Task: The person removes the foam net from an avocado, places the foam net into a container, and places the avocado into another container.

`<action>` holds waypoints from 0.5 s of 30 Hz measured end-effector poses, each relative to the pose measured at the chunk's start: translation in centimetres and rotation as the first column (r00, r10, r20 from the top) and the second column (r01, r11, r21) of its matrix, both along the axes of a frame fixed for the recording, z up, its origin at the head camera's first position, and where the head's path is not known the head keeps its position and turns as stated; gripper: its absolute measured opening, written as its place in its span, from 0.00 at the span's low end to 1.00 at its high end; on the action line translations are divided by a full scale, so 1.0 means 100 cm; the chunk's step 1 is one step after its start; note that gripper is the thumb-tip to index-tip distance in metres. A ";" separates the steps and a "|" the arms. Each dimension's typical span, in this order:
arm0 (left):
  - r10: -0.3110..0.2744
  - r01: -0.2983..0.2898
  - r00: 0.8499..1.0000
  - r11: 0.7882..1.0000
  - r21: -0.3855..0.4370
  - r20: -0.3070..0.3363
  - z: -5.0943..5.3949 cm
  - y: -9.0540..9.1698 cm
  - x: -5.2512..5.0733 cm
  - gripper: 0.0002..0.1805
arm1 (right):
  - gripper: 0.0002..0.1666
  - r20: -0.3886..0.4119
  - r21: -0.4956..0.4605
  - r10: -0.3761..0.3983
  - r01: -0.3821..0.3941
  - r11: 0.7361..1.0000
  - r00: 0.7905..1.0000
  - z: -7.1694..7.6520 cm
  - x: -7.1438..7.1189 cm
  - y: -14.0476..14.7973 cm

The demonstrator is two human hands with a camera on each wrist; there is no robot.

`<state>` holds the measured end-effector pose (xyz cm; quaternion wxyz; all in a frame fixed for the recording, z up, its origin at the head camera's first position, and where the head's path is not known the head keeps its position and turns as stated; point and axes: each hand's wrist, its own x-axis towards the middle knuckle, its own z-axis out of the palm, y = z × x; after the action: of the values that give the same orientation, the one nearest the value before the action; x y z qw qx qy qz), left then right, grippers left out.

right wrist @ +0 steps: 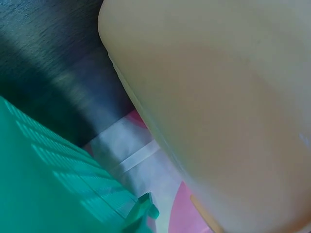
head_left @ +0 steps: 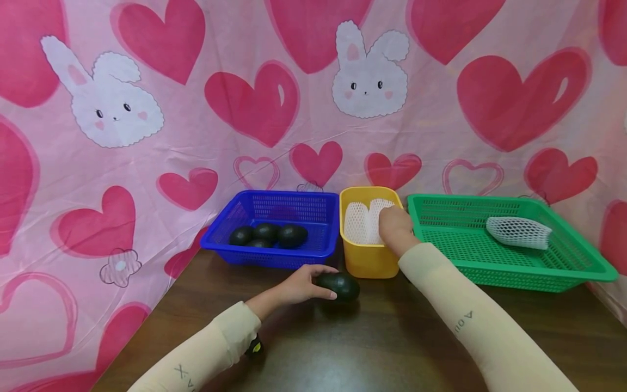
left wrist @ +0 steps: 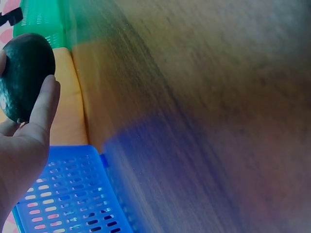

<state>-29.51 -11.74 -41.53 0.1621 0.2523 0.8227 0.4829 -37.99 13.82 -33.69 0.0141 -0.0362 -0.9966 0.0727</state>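
Note:
Above the table, my left hand point(head_left: 300, 286) grips a dark green avocado point(head_left: 344, 287) from its left end, thumb and fingers around it. The same avocado point(left wrist: 26, 73) shows at the left edge of the left wrist view. My right hand point(head_left: 397, 226) reaches into the yellow bin point(head_left: 372, 264), against the white foam net sleeves point(head_left: 357, 223) standing there. Its fingertips are hidden, so whether it pinches a sleeve cannot be seen. In the right wrist view, a large pale tan surface fills much of the picture and the hand does not show.
Left of the bin, a blue basket point(head_left: 274, 258) contains several avocados point(head_left: 292, 236). To the right stands a green basket point(head_left: 455, 256) with one white net-covered item point(head_left: 519, 232) inside. Everything rests on a brown wooden table point(head_left: 372, 348), before a pink heart-print cloth point(head_left: 313, 125).

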 end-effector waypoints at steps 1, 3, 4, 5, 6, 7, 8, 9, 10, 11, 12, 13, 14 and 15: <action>-0.001 0.001 1.000 1.000 -0.001 0.000 0.000 0.000 0.000 0.28 | 0.12 -0.002 0.004 -0.002 0.002 1.000 1.000 0.000 0.000 0.000; -0.002 0.002 1.000 1.000 -0.003 -0.001 0.000 0.000 0.000 0.28 | 0.12 -0.003 0.011 0.000 0.000 1.000 1.000 0.001 0.000 0.001; -0.004 0.004 1.000 1.000 -0.003 -0.001 0.001 0.000 0.000 0.28 | 0.13 -0.005 0.017 0.001 -0.001 1.000 1.000 0.001 0.000 0.001; -0.006 0.006 1.000 1.000 -0.004 -0.003 0.001 0.000 0.000 0.28 | 0.13 -0.007 0.021 0.003 -0.002 1.000 1.000 0.001 0.000 0.001; -0.008 0.008 1.000 1.000 -0.003 -0.003 0.001 0.001 0.000 0.28 | 0.13 -0.008 0.025 0.005 -0.005 1.000 1.000 0.001 0.001 0.001; -0.009 0.009 1.000 1.000 -0.004 -0.004 0.002 0.001 0.000 0.28 | 0.13 -0.007 0.026 0.008 -0.008 1.000 1.000 0.001 0.001 0.001; -0.010 0.010 1.000 1.000 -0.006 -0.003 0.002 0.001 0.000 0.28 | 0.13 -0.005 0.030 0.013 -0.013 0.999 1.000 0.002 0.001 0.001; -0.011 0.011 1.000 1.000 -0.007 -0.004 0.002 0.001 0.000 0.28 | 0.13 -0.007 0.036 0.019 -0.019 0.999 1.000 0.002 0.002 0.002; -0.011 0.011 1.000 1.000 -0.009 -0.004 0.002 0.001 0.000 0.28 | 0.12 -0.010 0.039 0.025 -0.024 0.999 1.000 0.002 0.002 0.002; -0.011 0.011 1.000 1.000 -0.010 -0.003 0.003 0.001 0.000 0.28 | 0.12 -0.014 0.043 0.033 -0.032 0.999 0.999 0.003 0.002 0.002; -0.010 0.010 1.000 1.000 -0.010 -0.001 0.003 0.001 0.000 0.28 | 0.11 -0.019 0.047 0.043 -0.042 0.998 0.999 0.004 0.003 0.002; -0.010 0.010 1.000 1.000 -0.008 -0.001 0.004 0.001 0.000 0.28 | 0.11 -0.026 0.051 0.053 -0.051 0.997 0.998 0.005 0.004 0.002; -0.010 0.010 1.000 1.000 -0.005 0.000 0.005 0.001 0.000 0.28 | 0.10 -0.039 0.060 0.065 -0.063 0.996 0.997 0.006 0.005 0.003; -0.011 0.011 1.000 1.000 0.000 0.001 0.006 0.001 0.000 0.28 | 0.09 -0.055 0.065 0.076 -0.073 0.995 0.996 0.008 0.006 0.004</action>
<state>-29.49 -11.68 -40.91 0.1651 0.2564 0.8213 0.4821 -37.42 14.18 -32.93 0.0411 0.0035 -0.9982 0.0426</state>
